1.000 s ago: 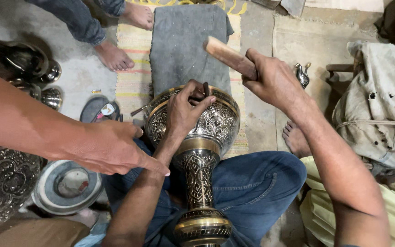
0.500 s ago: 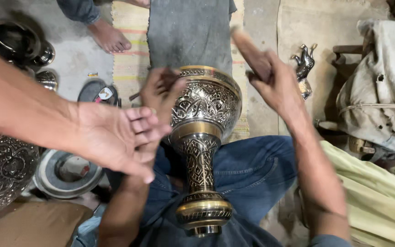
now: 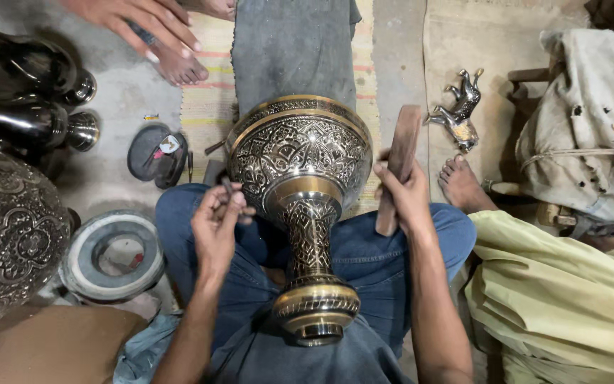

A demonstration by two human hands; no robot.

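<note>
Engraved brass vase (image 3: 300, 171) lies across a seated person's lap, its wide bowl tipped away toward a grey cloth (image 3: 293, 43) on the floor and its ringed foot (image 3: 315, 307) resting against the belly, so the long axis runs almost straight from the body outward, up the middle of the view. Both hands flank the narrow stem, the vase between them. The left hand (image 3: 216, 226) sits just beside the lower left curve of the bowl, fingers pressed together around a thin dark chisel (image 3: 227, 188) whose tip points at the metal; it is the nearer of the two to the patterned surface. The right hand (image 3: 405, 193) is closed around a wooden block (image 3: 396, 167), held upright just off the bowl's right side and not touching it. Another person's hand (image 3: 133, 18) reaches in at the top left, fingers spread, well apart from the work. A small metal horse figure (image 3: 458, 108) stands on the floor to the right.
</note>
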